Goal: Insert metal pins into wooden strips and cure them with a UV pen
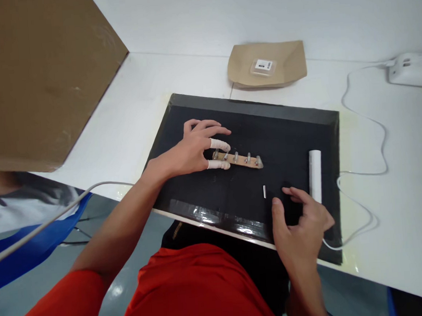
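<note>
My left hand point(197, 147) has white finger cots on its thumb and index finger. These two fingers close on the edges of a narrow wooden strip point(243, 161) near its left end, while the other fingers stretch out above the black mat. Several small clear and metallic pieces stand in a row along the strip. My right hand point(300, 221) is open over the mat's right front part, thumb and fingers apart, with nothing between them. Just left of its fingertips lies a small shiny metal cylinder point(264, 192), apart from the hand.
The black mat point(199, 192) is taped to a white table. A white bar point(315, 175) stands at its right, near a white cable. Behind are a brown paper tray point(287, 63) holding a clear labelled case point(263, 66), and a power strip point(412, 69). Cardboard point(42, 78) rises at left, a person partly behind it.
</note>
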`<state>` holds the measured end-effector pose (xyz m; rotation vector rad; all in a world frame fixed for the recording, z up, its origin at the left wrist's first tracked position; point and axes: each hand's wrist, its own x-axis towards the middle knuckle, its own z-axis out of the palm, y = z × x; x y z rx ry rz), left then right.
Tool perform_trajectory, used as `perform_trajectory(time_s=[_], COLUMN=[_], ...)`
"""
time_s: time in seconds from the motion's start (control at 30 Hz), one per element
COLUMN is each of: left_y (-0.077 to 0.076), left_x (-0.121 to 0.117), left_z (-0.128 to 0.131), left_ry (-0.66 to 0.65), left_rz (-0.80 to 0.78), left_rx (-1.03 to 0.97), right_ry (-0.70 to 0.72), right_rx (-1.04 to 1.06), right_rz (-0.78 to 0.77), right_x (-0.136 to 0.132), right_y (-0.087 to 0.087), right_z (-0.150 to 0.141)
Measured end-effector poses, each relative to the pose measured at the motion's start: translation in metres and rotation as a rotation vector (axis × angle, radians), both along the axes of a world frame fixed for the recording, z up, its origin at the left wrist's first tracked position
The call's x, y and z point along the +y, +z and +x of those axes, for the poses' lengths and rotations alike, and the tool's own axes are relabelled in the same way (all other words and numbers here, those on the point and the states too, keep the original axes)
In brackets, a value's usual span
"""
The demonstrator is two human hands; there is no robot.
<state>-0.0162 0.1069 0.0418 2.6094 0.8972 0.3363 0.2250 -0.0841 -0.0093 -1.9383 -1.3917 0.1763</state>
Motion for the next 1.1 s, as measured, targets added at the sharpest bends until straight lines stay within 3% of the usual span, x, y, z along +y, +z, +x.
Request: perform_trajectory(time_s=[0.33, 1.1], left_y=[0.002, 0.002], left_x=[0.003, -0.007], left_z=[0.002, 0.012], left_ry=[-0.014, 0.014], left_rz=[-0.041, 0.097], left_rx=[0.014, 0.022], right_ry=[0.003, -0.014], right_rx=[-0.001, 0.037], right_rz=[0.008, -0.036], right_x=[0.0, 0.0], right_y=[0.0, 0.002], right_z=[0.0, 0.0])
